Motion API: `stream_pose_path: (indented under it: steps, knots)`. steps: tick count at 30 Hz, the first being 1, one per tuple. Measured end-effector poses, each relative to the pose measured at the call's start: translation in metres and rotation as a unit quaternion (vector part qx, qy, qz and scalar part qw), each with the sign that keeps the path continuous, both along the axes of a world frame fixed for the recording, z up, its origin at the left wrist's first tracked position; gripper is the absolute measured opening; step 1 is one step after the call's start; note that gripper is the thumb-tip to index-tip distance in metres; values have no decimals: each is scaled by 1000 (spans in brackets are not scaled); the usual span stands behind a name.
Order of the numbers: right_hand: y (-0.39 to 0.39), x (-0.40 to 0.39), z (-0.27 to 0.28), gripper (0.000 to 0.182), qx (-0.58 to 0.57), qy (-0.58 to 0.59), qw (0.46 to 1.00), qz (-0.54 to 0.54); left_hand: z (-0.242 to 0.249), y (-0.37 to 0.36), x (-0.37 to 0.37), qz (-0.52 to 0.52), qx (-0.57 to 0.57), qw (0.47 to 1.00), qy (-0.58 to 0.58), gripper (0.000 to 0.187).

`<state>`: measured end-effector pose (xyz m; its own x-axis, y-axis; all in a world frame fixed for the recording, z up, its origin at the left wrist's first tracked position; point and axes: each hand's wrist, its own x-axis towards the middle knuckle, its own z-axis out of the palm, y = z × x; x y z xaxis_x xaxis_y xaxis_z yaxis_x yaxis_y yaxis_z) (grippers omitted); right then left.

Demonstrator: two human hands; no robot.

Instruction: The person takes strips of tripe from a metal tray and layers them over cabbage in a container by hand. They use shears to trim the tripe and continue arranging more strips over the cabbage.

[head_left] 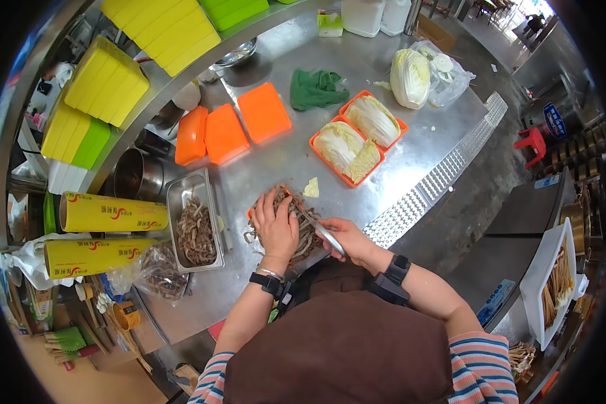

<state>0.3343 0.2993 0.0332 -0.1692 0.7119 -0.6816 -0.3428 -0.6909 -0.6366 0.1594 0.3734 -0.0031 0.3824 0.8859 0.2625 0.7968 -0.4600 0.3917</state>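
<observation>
A heap of brown-grey shredded strips [308, 237], perhaps tripe or dried vegetable, lies on the steel table in front of me. My left hand [276, 225] rests on top of the heap with its fingers stretched out and pressing down. In my right hand [350, 241] is a knife [329, 237] with a silvery handle; its blade points into the strips beside my left fingers and is mostly hidden. An orange edge shows under the heap's left side. To the left, a steel pan [175, 202] contains more of the same strips [194, 236].
Chinese cabbages [367, 121] sit in orange trays, with another cabbage [409, 79] at the back right. Orange containers [264, 112] and a green cloth [315, 89] lie farther back. Yellow film boxes [114, 213] and a bag [160, 273] are left. A perforated metal strip [417, 198] edges the table.
</observation>
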Motion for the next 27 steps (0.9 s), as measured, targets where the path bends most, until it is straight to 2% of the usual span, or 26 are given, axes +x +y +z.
stream_pose_path:
  steps: [1, 3, 7, 10, 12, 16, 20, 24, 27]
  knots:
    - [0, 3, 3, 36, 2, -1, 1000, 0, -1, 0, 0, 4, -1, 1000, 4, 37]
    - [-7, 13, 15, 38, 69, -158, 981, 89, -1, 0, -2, 11, -3, 1000, 9, 36]
    - [-36, 46, 31, 36, 138, -191, 966, 108, -2, 0, 0, 14, -5, 1000, 8, 36]
    - [-65, 65, 53, 35, 135, -137, 979, 72, -3, 1, -1, 16, 1, 1000, 9, 37]
    - [-83, 75, 60, 35, -10, -10, 1000, 12, -3, 0, -1, 12, 0, 1000, 10, 37]
    - [-108, 84, 39, 32, -118, 75, 990, -31, -5, 0, -2, 11, 0, 1000, 12, 36]
    - [-105, 75, 15, 28, -120, 109, 986, -34, -5, 1, -2, 9, -14, 1000, 15, 38]
    - [-82, 61, 5, 27, -81, 141, 986, -43, 19, -3, 2, 2, -10, 999, 33, 40]
    - [-72, 53, -2, 24, -75, 158, 983, -58, 36, -12, 5, -46, -9, 999, 23, 39]
